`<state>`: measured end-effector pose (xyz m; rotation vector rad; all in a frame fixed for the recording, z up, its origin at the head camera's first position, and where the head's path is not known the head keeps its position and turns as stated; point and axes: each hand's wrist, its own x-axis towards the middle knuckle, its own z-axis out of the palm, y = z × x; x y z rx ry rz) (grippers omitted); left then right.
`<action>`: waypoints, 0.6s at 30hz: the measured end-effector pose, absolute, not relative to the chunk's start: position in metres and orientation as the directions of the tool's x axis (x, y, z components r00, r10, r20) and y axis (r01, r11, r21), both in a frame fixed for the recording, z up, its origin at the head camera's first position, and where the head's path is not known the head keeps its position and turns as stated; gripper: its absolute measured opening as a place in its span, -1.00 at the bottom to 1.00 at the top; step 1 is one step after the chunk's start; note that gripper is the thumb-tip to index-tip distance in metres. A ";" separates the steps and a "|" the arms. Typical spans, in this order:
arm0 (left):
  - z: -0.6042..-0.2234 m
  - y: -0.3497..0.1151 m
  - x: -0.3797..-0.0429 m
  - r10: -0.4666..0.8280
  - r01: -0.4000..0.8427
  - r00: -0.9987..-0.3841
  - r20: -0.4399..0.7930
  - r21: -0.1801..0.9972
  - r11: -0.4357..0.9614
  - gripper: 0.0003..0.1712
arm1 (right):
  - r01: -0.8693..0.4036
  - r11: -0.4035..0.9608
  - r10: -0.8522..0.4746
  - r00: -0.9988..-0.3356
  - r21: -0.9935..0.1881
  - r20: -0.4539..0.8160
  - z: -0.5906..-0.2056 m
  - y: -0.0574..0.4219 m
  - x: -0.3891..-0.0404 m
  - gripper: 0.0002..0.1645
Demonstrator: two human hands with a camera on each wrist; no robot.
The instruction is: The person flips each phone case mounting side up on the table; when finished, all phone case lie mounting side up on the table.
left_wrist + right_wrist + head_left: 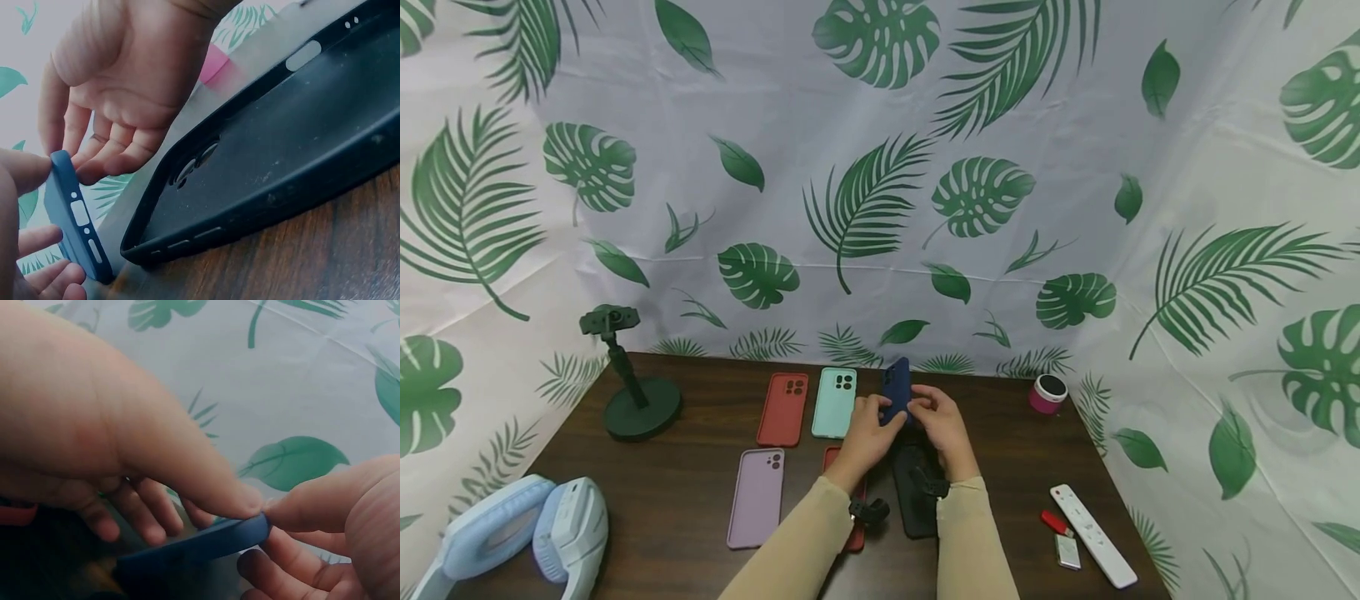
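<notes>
A dark blue phone case point(896, 385) is held up off the table between both hands, near the back edge. My left hand point(868, 433) pinches its lower left side with thumb and fingers. On the opposite side my right hand point(942, 422) pinches the same case near a corner. The left wrist view shows the end of the blue case point(80, 219) with its port cutouts, and the right hand point(125, 75) at its upper corner. Beneath the hands lies a black phone case point(914, 500), open side up, partly hidden by the right wrist.
A red case point(782, 410), a mint case point(834, 403) and a lilac case point(756, 498) lie left; another red case point(855, 537) is under the left forearm. Headphones point(527, 529), a black stand point(642, 408), a pink-and-white jar point(1048, 393), a white remote point(1093, 536) and a USB stick point(1057, 523) surround them.
</notes>
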<state>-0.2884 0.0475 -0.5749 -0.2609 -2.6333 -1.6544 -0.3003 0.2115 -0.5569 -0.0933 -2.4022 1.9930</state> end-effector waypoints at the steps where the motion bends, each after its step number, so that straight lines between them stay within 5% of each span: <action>1: -0.575 0.048 -0.288 0.129 0.157 -0.985 0.113 0.897 0.413 -0.37 | 0.029 0.177 0.054 -0.998 -0.984 -0.019 -0.556 0.211 -0.300 -0.48; 11: -0.579 0.048 -0.288 0.126 0.150 -0.986 0.108 0.905 0.397 -0.32 | 0.025 0.183 0.040 -0.999 -0.983 -0.018 -0.558 0.206 -0.300 -0.56; 18: -0.575 0.046 -0.287 0.098 0.143 -0.988 0.116 0.925 0.351 -0.44 | 0.001 0.376 0.007 -1.000 -0.927 0.002 -0.566 0.206 -0.300 -0.58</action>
